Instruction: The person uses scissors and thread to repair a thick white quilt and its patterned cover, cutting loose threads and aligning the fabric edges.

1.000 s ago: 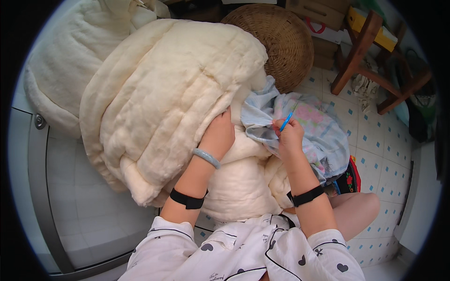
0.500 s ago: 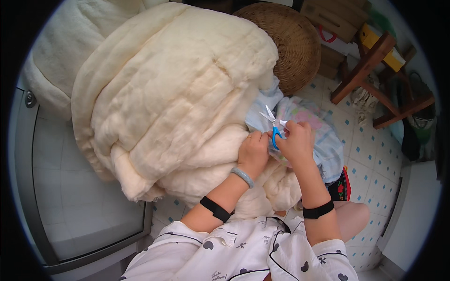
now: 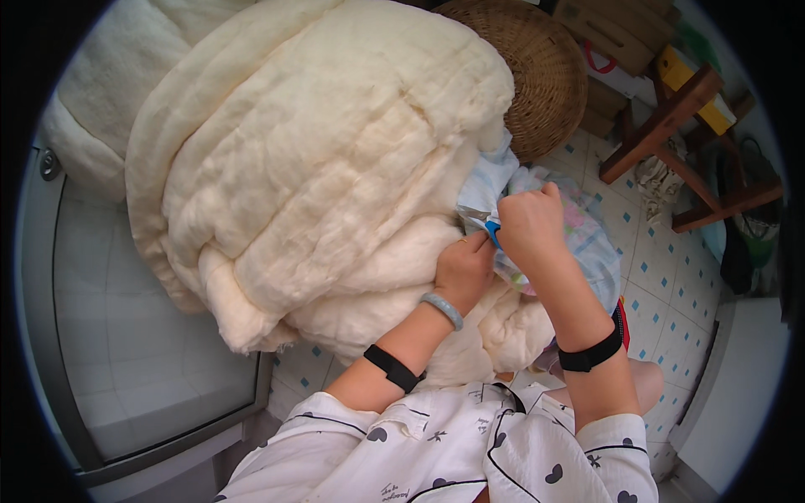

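My right hand [image 3: 533, 220] is closed around a pair of scissors with blue handles [image 3: 493, 233]. The metal blades lie to the left of that hand, over the edge of a light-blue floral cloth [image 3: 579, 214]. Just below the scissors, my left hand [image 3: 463, 270] has its fingers pressed together at the cloth's edge, close to the blue handle; its fingertips are partly hidden. A big cream, fluffy quilt filling [image 3: 319, 159] is heaped to the left, and its folds run under my left wrist.
A round woven basket [image 3: 545, 80] leans behind the heap. At the far right stand a wooden stool [image 3: 662, 126] and cardboard boxes [image 3: 604, 29]. A glass-panelled door [image 3: 151, 318] is at the left. White floor tiles [image 3: 662, 293] with blue diamonds show at the right.
My right hand has turned over, its back now facing up, and hides more of the scissors. The blades, spread before, now appear closer together. The view has shifted slightly.
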{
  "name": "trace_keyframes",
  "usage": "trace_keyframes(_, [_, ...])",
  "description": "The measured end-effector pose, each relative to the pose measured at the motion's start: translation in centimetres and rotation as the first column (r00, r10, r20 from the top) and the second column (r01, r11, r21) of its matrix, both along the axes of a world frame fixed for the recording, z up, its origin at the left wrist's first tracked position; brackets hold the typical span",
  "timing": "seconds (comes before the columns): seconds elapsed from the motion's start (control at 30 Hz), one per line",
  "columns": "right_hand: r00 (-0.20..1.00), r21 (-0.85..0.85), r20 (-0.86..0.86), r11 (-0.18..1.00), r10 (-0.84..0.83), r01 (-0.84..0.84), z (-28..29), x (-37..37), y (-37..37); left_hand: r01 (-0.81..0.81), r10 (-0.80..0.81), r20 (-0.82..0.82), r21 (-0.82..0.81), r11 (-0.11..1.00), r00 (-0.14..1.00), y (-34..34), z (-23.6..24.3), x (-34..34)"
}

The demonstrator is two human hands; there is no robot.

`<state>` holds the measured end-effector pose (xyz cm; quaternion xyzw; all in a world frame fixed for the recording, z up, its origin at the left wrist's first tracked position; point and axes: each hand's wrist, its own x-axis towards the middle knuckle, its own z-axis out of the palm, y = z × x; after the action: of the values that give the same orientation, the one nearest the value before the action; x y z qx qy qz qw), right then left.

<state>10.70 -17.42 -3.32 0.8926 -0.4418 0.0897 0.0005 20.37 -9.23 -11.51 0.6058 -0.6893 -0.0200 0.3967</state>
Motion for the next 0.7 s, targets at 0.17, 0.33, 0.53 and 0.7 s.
trace_keyframes(0.17, [1.0, 0.029, -0.016, 1.0, 0.002, -0.001, -0.43, 0.52, -0.18, 0.001, 0.0, 0.031, -0.014, 1.0, 1.0, -0.12, 0.02, -0.05])
trace_keyframes(0.33, [0.999, 0.001, -0.036, 1.0, 0.022, -0.022, -0.57, 0.52, -0.17, 0.014, -0.014, 0.003, 0.01, 1.0, 1.0, -0.14, 0.1, 0.05])
trace_keyframes(0.53, [0.999, -0.037, -0.029, 0.999, 0.026, -0.027, -0.54, 0.66, -0.03, 0.011, -0.011, 0.008, 0.006, 1.0, 1.0, -0.14, -0.12, 0.05])
trace_keyframes(0.7, [0.995, -0.032, -0.096, 0.999, 0.027, -0.03, -0.06, 0.86, 0.26, 0.0, 0.0, 0.011, 0.01, 1.0, 1.0, -0.04, -0.13, -0.02])
